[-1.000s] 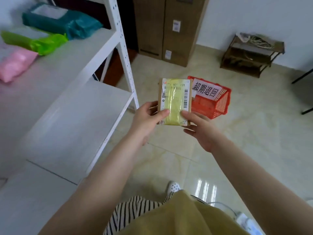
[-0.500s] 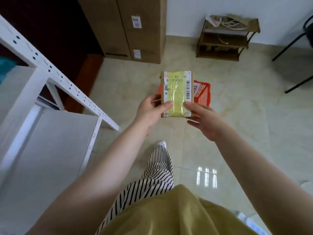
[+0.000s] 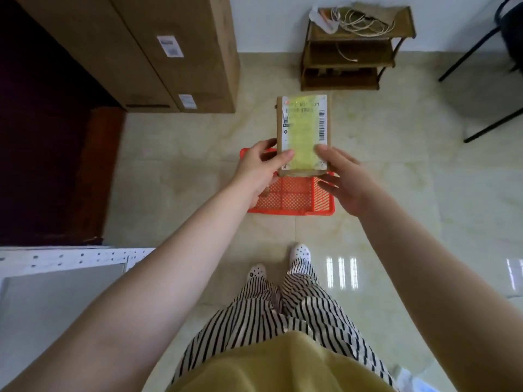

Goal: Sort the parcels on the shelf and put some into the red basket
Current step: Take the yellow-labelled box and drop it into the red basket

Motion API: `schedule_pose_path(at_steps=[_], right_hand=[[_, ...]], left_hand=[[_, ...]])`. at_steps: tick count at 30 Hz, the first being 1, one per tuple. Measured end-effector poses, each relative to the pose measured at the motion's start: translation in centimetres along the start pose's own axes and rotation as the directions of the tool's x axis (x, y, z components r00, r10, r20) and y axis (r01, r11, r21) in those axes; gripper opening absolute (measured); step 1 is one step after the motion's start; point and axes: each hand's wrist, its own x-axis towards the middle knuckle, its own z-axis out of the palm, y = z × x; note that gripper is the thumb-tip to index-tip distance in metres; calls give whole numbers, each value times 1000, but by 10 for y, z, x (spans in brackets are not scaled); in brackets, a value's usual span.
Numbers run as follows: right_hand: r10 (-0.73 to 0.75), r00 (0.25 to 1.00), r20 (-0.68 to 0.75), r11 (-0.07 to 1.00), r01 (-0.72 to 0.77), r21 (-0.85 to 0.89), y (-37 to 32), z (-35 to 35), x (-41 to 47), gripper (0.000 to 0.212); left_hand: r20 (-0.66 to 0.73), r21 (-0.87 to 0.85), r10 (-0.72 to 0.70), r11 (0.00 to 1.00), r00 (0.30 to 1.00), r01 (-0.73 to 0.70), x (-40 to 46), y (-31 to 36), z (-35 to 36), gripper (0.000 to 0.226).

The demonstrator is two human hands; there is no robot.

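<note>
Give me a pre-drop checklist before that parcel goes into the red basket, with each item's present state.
1. Parcel held by both hands, left hand and right hand: ok.
2. Parcel above the red basket: ok, though height above it cannot tell.
3. Visible part of the basket floor free: ok.
4. Far end of basket, hidden behind parcel and hands: cannot tell.
5. Label faces up, readable: ok.

You've turned from the shelf (image 3: 65,278); the parcel (image 3: 304,131) in your hands now hangs over the red basket's (image 3: 291,199) far edge.
</note>
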Motion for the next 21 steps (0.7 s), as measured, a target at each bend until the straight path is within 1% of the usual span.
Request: schedule_pose_path(at_steps=[4,6,8,10,12,14,16,18,19,21], right_hand=[[78,997,3,996,-78,34,1,-14,68,59],[141,990,-1,988,-141,65,10,-21,104,52],[207,978,-4,974,-206,98,31,-29,142,47],[269,963,-21,957,-265,122,59,-37,179,53],[309,949,-58,944,-299,143,93,-46,218,59],[350,935,-59,928,-337,159,124,-52,250,66],[386,921,-49,913,-373,167,161,-57,289,70],[406,912,-56,904,-393,166,202,-64,333,72],[419,906,-58,899,-405,165,223,-67,356,72],[447,892,-65,887,-433,164,264,-74,400,66]], left_hand=[[-98,-45,-107,994,989,103,59,-12,15,37],[-144,-72,-189,981,971,181,89,-27,22,35],[-139,-123,-291,954,947,275,120,-49,30,33],[-110,-198,-400,906,910,374,152,-80,35,33],[-109,-286,-483,852,869,438,184,-112,40,31],[-118,-356,-540,807,833,472,214,-144,42,25],[-139,-393,-586,773,798,499,249,-185,43,24],[-145,-446,-639,724,756,526,290,-229,43,14],[-141,-469,-667,696,732,544,311,-253,41,13],[-141,-485,-699,666,701,566,351,-300,39,20]])
